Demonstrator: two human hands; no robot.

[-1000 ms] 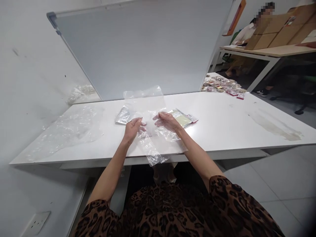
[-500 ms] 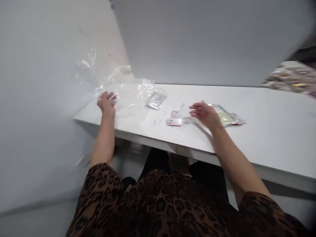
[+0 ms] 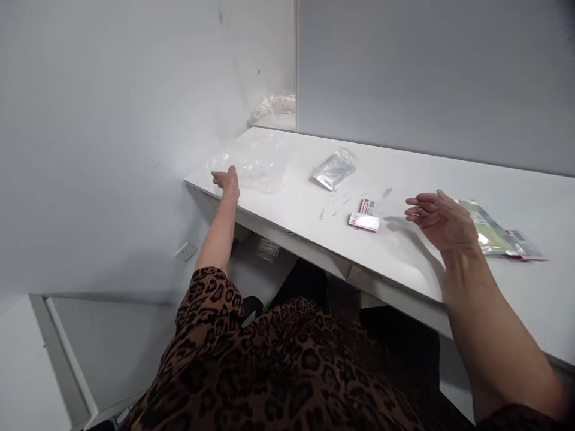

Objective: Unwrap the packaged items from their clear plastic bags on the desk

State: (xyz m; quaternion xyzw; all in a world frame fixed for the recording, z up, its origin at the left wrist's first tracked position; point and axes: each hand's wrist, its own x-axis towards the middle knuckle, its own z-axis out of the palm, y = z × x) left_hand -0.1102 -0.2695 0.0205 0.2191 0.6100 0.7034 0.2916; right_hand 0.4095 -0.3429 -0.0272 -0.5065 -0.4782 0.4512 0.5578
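Note:
A large clear plastic bag (image 3: 263, 164) lies spread out at the left end of the white table. My left hand (image 3: 227, 179) is at its near left edge, fingers pointing left and apart from the thumb; whether it touches the bag is unclear. Over the table on the right, my right hand (image 3: 442, 221) is held with fingers spread and nothing in it. Just beyond that wrist lies a flat silver and yellow-green packet (image 3: 487, 230), partly hidden by the hand. Two small red-and-white packs (image 3: 363, 222) sit to the left of my right hand.
A silver pouch in clear wrap (image 3: 335, 169) lies at the middle of the white table (image 3: 395, 263). Small dark scraps or marks are scattered near it. Crumpled clear plastic (image 3: 274, 106) sits behind the table's far left corner. A wall rises at the left, a grey panel at the back.
The clear bag, lifted and billowing beside my left hand before, now lies flat on the table. My view has turned left. The right hand stays open.

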